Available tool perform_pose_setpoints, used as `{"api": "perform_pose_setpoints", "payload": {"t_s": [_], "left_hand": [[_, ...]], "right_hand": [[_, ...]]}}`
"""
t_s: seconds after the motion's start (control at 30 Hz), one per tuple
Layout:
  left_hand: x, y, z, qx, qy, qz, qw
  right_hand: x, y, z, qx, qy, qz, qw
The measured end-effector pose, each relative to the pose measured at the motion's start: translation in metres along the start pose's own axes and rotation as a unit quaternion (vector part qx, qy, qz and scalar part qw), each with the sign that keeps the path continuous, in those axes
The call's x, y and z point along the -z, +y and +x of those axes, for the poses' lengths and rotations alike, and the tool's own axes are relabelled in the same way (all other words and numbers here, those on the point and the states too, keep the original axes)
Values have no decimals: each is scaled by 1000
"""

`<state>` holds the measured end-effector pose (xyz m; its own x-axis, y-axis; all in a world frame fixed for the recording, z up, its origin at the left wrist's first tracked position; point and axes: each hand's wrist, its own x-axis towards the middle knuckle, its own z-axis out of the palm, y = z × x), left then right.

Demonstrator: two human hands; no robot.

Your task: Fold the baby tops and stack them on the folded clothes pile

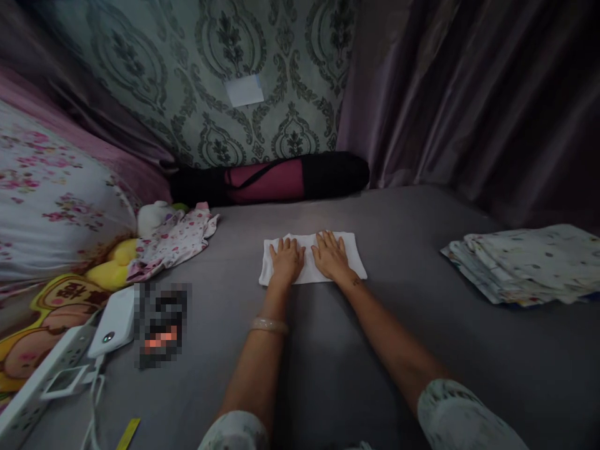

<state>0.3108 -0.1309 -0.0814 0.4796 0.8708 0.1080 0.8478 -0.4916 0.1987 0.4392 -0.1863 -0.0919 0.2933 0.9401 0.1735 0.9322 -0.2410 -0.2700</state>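
Note:
A white folded cloth (308,270) lies flat on the grey sheet (337,350) in the middle of the view. My left hand (287,259) rests palm down on its left part, fingers spread and pointing away from me. On the right part of the cloth lies my right hand (330,255), also palm down with its fingers apart. Neither hand grips anything, and a strip of cloth shows between them.
Folded patterned cloths (529,262) are stacked at the right. On the left are a small printed garment (175,244), a yellow plush toy (112,269), a white power bank (114,322) and a power strip (47,381). A black and red bag (272,180) lies along the wall.

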Motion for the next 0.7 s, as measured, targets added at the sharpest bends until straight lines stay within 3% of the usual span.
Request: {"api": "perform_pose_setpoints", "payload": {"t_s": [0.17, 0.27, 0.4, 0.7], "left_hand": [[-13, 1, 10, -2, -7, -3, 1000], [-11, 0, 15, -12, -19, 0, 1000], [-12, -1, 22, 0, 19, 4, 1000], [-27, -3, 26, 4, 4, 15, 1000]], "right_hand": [[-1, 12, 6, -13, -48, -8, 999], [3, 14, 9, -8, -35, -1, 999], [4, 15, 13, 6, 3, -3, 1000], [-3, 17, 17, -1, -46, 0, 999]]}}
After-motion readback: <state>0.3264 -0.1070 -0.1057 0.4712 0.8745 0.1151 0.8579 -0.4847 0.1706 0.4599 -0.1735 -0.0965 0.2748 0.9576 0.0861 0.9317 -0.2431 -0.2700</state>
